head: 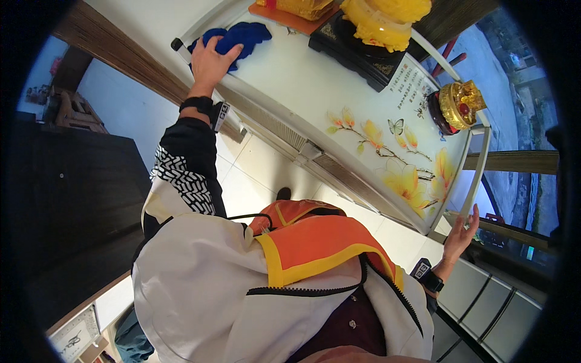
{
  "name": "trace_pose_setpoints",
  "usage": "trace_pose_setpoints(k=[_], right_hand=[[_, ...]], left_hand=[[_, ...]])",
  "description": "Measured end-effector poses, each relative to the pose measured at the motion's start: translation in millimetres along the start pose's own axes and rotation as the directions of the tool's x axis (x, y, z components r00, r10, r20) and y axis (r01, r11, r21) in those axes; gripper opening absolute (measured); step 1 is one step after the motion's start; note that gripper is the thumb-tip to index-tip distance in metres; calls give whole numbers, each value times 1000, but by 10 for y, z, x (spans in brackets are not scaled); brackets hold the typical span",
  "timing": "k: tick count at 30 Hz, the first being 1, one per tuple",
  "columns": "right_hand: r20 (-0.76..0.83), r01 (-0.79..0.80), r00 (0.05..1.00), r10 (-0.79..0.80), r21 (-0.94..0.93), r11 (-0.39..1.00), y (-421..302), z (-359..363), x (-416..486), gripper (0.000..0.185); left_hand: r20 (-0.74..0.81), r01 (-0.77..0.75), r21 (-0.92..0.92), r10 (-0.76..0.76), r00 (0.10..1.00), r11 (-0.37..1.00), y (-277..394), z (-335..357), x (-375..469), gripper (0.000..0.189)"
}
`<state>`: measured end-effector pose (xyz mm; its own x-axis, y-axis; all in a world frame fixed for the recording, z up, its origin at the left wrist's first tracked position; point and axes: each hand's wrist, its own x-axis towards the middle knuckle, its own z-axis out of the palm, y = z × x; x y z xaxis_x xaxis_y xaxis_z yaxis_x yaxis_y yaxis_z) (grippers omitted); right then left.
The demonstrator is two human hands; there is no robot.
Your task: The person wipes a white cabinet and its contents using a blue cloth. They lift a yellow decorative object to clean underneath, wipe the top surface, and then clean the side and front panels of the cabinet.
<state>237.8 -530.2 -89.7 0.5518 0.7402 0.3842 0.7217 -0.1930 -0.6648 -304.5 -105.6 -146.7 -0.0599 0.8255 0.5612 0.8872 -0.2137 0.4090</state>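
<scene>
My left hand [211,63] presses a crumpled dark-blue cloth [249,37] onto the far-left corner of a glass-topped cabinet [290,77], its thumb and fingers spread over the fabric. The pale glass is printed with yellow flowers, a butterfly and some writing. At the cabinet's right end, my right hand [459,236] holds nothing, its fingers apart beside the lower end of a white side rail [479,177]. Whether the fingertips touch the rail, I cannot tell.
A yellow figurine [381,22] rests on a black carved stand [358,50]. Nearby are a golden ornament on an orange base [290,18] and a round gold ornament [458,106] close to the right rail. A dark panel [72,190] stands to my left.
</scene>
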Motion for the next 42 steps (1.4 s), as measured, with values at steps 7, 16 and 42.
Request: trace_pose_setpoints(k=[7, 16, 42], right_hand=[[65, -406, 914, 400, 156, 901, -75, -10, 12, 46], [29, -369, 929, 370, 176, 913, -136, 22, 0, 43], [618, -594, 780, 100, 681, 429, 1144, -1179, -1341, 60]], left_hand=[[23, -32, 47, 31, 999, 998, 106, -21, -66, 61], [146, -262, -224, 298, 943, 939, 980, -130, -934, 57], [736, 786, -600, 488, 469, 149, 4308, -1167, -3284, 60]])
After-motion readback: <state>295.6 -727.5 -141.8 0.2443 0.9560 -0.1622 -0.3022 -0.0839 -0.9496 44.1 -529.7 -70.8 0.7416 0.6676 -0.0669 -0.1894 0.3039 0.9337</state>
